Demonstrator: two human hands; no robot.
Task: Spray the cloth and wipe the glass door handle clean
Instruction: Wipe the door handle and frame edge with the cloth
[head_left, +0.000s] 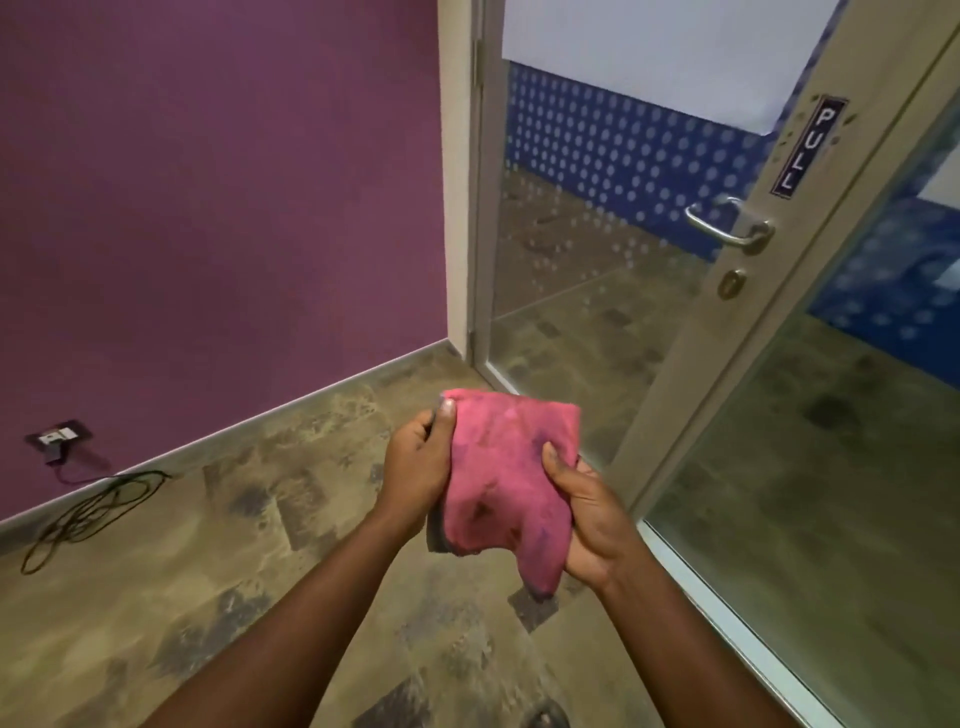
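Observation:
A pink cloth (506, 478) with dark smudges is held in front of me, low in the middle of the view. My left hand (418, 462) grips its left edge, thumb on top. My right hand (587, 514) grips its right lower side. The metal lever door handle (724, 228) sits on the pale frame of the open glass door (779, 322), up and to the right of the cloth and well apart from both hands. A keyhole (731, 284) lies just under it. No spray bottle is in view.
A "PULL" label (808, 145) is stuck on the frame above the handle. A purple wall (218, 182) fills the left side, with a socket (60, 434) low down and a coiled cable (88, 514) on the patterned floor. A fixed glass panel (597, 234) stands behind the door.

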